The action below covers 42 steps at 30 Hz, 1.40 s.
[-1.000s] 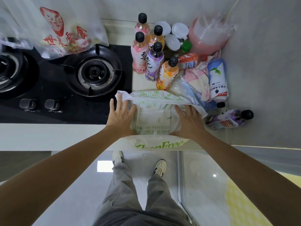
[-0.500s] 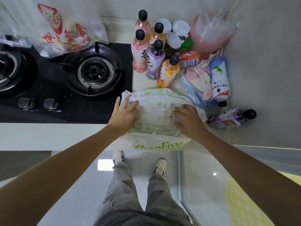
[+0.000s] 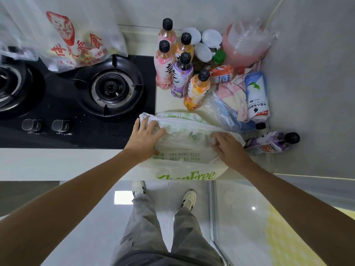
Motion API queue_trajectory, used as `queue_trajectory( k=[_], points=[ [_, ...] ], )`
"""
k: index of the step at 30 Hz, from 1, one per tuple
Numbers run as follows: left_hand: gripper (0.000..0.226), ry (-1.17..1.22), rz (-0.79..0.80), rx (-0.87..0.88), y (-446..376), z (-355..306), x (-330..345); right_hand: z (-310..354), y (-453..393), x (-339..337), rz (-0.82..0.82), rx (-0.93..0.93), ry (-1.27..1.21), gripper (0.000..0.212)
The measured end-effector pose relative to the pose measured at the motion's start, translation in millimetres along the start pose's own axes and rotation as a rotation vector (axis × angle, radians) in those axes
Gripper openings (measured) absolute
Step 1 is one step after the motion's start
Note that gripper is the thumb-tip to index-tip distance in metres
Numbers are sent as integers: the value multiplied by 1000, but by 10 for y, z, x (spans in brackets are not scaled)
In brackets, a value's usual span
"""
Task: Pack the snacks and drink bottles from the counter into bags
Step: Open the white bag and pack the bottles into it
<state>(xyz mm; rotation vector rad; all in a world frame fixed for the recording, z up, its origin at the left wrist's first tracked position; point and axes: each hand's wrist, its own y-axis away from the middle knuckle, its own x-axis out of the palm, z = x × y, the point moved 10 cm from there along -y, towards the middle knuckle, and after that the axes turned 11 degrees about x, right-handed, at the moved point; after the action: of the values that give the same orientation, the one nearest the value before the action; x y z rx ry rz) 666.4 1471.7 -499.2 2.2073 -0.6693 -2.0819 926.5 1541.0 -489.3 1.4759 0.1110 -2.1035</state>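
— What are the hands doing?
— Left hand and right hand are both pinching the white bag on the counter edge.
— Bottles?
— Standing bottles are waiting at twelve o'clock.

Upright drink bottles with black caps: five, namely two pink, two orange and one purple.
Bottles lying on their side: four, namely a purple one, a white-and-blue one, an orange-labelled one and a blue one with a black cap inside clear plastic.
Green-capped bottle: one.
White round lids: three.
Plastic bags: two, one white with green print on the worktop, one clear with red print.
Stove burners: two.
Stove knobs: two.
Hands: two, left and right.
Shoes: two.
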Motion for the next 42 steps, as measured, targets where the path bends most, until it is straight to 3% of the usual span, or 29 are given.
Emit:
queue_trajectory(
  k=[6, 14, 19, 22, 25, 30, 32, 38, 42],
  points=[
    [109, -26, 29, -37, -6, 53, -12, -9, -92, 75, 45, 31, 156, 70],
    [123, -103, 116, -101, -108, 131, 20, -95, -162, 192, 209, 80, 232, 112],
    [119, -164, 198, -128, -134, 130, 77, -85, -150, 226, 240, 79, 347, 134],
    [113, -165, 194, -107, -123, 111, 51, -43, -143, 201, 205, 63, 354, 133],
    [87, -135, 83, -67, -50, 93, -104, 62, -137, 117, 153, 36, 319, 118],
    [35, -176, -95, 19, 23, 21, -250, 361, -79, -171, -145, -72, 225, 52],
    [26, -170, -83, 22, -7, 6, -195, 408, -95, -185, -182, -90, 207, 41],
    [33, -153, 2, -68, -150, -36, -112, 278, -215, -45, -70, 41, 233, 59],
    [48, -152, 34, -91, -243, 33, -49, 171, -263, 31, 31, 70, 247, 84]
  ],
)
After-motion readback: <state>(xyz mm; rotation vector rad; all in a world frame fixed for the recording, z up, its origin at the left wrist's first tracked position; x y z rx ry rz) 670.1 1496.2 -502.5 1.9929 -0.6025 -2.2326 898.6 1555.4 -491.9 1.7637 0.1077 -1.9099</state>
